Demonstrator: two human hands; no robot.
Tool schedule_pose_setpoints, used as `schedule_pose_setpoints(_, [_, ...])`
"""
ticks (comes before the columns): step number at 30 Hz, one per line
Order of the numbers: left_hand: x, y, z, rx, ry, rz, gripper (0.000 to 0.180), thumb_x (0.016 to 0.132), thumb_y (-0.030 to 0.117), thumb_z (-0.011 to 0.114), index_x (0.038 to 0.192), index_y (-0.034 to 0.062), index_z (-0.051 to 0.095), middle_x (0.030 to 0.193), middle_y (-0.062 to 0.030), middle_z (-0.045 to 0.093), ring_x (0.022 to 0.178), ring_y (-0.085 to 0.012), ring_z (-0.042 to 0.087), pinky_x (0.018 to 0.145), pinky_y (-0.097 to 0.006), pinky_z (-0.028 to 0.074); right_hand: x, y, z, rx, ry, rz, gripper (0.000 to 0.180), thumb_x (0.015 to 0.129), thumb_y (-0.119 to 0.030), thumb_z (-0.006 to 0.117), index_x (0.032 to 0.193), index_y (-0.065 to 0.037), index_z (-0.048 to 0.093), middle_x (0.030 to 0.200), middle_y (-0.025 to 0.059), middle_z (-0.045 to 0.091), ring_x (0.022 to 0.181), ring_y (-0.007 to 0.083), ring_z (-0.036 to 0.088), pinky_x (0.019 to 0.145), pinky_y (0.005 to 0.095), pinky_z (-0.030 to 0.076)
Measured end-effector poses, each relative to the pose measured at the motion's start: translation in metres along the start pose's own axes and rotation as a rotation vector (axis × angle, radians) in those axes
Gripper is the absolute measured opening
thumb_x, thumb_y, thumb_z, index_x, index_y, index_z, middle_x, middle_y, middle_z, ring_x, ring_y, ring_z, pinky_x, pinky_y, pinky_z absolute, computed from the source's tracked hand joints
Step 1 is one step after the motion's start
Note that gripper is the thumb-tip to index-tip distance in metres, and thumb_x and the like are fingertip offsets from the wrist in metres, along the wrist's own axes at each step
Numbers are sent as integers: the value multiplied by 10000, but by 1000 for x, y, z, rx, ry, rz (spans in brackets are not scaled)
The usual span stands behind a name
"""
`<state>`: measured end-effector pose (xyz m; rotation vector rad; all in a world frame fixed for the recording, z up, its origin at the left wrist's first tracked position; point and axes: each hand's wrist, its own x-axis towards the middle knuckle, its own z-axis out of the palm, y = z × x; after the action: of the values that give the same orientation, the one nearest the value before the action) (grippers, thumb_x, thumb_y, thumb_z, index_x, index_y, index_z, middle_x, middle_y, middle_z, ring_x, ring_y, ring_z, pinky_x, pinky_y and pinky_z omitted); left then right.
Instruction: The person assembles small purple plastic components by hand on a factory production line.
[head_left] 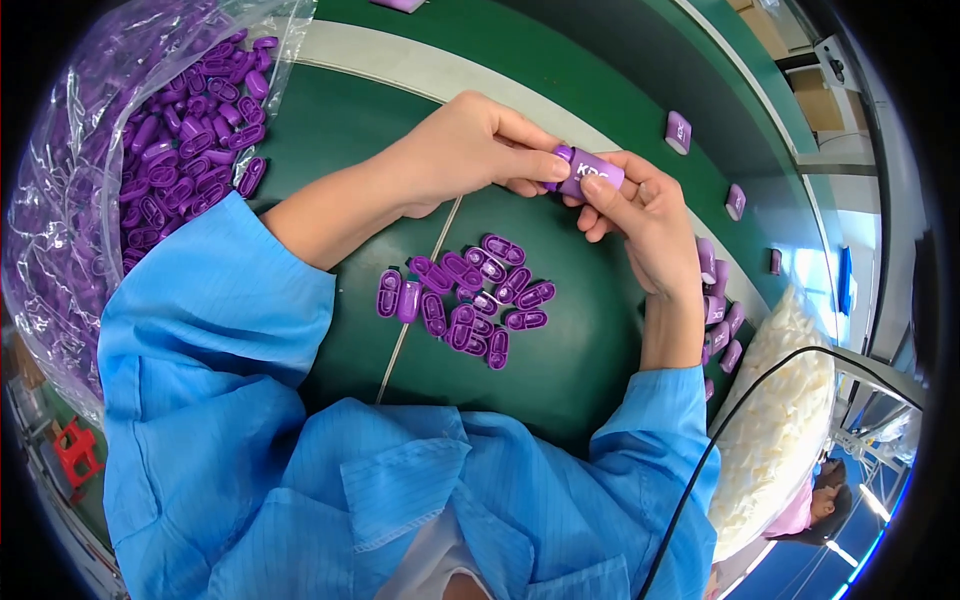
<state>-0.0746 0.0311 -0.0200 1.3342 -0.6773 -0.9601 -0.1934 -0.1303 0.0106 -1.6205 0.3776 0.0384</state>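
Above the table's middle, my two hands meet at one small item. My right hand [642, 205] is closed round a light purple flat case [604, 176] with white print, its thumb lying across the front. Fingers pinched, my left hand [478, 148] grips a darker purple oval cap [564, 160] at the case's left end. Cap and case touch; how far one sits in the other is hidden by my fingers. Below my hands lies a loose cluster of similar purple oval caps [461, 270], many with their hollow side up.
A clear plastic bag [80, 130] heaped with purple caps [190, 130] stands at the left. Light purple cases [678, 132] lie on the green surface along the right, some beside my right forearm. A large bag of cream-coloured pieces [775, 430] and a black cable [700, 460] are at the right.
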Motion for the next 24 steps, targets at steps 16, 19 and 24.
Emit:
schedule_pose_setpoints(16, [-6, 3, 0, 204, 34, 116, 253, 789, 61, 654, 1021, -35, 628, 852, -104, 660, 716, -108, 616, 673, -219, 506, -9, -4, 15, -80, 92, -72, 219, 811, -46, 632, 996, 44, 559, 820, 83, 632, 641, 89, 574, 563, 198, 480])
schedule_pose_setpoints(19, [-8, 1, 4, 247, 87, 167, 263, 793, 58, 648, 1040, -29, 622, 859, -105, 661, 738, -111, 619, 685, -222, 505, -10, -2, 20, -69, 163, -100, 221, 809, -41, 635, 997, 47, 560, 819, 86, 633, 625, 88, 574, 554, 197, 484])
schedule_pose_setpoints(24, [-15, -4, 14, 320, 242, 243, 239, 819, 59, 616, 1045, -18, 622, 863, -102, 661, 795, -118, 616, 697, -225, 496, -8, 6, 38, -134, 298, -195, 226, 807, -28, 634, 999, 58, 552, 793, 86, 631, 606, 83, 575, 542, 197, 490])
